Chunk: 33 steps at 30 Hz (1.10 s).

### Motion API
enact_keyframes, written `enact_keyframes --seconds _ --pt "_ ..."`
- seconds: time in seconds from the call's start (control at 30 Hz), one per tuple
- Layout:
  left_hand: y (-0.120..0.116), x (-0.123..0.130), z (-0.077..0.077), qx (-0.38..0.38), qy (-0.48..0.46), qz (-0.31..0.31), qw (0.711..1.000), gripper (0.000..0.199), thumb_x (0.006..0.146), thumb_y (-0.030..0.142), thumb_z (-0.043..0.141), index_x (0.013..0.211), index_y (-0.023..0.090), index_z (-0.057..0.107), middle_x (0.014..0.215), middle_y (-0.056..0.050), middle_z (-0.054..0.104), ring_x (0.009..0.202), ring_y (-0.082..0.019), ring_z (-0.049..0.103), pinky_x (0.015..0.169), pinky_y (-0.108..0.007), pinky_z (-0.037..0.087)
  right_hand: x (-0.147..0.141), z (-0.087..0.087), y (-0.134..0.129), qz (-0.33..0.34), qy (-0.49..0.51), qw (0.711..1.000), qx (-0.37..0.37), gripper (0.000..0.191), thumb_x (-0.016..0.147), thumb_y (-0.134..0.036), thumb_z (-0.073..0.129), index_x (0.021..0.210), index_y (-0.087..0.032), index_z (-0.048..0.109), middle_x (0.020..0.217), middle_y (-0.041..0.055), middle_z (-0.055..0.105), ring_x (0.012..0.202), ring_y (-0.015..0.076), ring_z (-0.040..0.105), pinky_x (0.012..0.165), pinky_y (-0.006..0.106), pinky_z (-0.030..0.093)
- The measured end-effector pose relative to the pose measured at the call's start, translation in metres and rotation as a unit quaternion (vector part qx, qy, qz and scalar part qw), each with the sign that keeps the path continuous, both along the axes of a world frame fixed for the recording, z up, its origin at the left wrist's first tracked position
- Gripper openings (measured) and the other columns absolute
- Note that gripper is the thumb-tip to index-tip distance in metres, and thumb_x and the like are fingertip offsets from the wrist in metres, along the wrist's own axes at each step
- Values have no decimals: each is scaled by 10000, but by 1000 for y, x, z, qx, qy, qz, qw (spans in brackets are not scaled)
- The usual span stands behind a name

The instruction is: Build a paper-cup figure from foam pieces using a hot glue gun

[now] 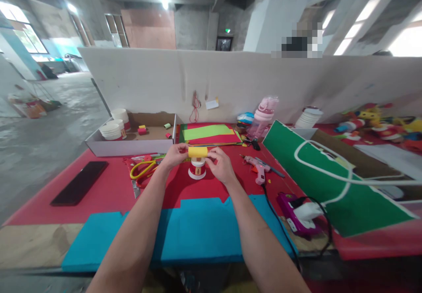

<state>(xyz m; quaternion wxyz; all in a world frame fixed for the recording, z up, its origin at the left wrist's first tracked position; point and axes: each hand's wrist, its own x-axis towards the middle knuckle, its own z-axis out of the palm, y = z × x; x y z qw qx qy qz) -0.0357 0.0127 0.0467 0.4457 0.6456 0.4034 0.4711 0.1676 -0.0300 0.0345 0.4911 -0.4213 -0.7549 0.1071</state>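
Observation:
Between my two hands is a yellow paper roll (198, 152), lying level and pinched at both ends. My left hand (175, 156) grips its left end, and my right hand (221, 163) grips its right end. Just below the roll stands an upturned paper cup (198, 171), white with a red band and a small label. Whether the roll touches the cup top, I cannot tell. Left of my hands lie yellow-handled scissors (142, 170). To the right, a pink glue gun (259, 170) rests on the red table cover.
A white box (132, 148) at the back left holds stacked cups and small rolls. Coloured paper sheets (207, 132) lie behind my hands. A black phone-like slab (79, 183) lies left. A purple power strip (298, 218) with cords, a green board (329, 187) and a pink bottle (263, 115) stand right.

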Motion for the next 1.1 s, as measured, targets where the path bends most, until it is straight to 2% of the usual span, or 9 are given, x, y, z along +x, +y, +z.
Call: enact_keyframes --seconds 0.67,1.1 --pt "2 -1 -3 0 11 4 1000 170 584 243 738 702 146 665 1048 -101 699 973 -243 631 818 -326 491 0 0 0 -9 -11 1000 -1 107 831 -185 578 843 -194 684 924 74 611 863 212 601 793 346 505" --pt "-1 0 0 -2 14 19 1000 159 579 244 745 689 154 675 1031 -100 709 904 -228 636 802 -335 500 0 0 0 -10 -14 1000 -3 116 835 -184 576 851 -209 688 923 67 616 864 209 603 798 344 507"
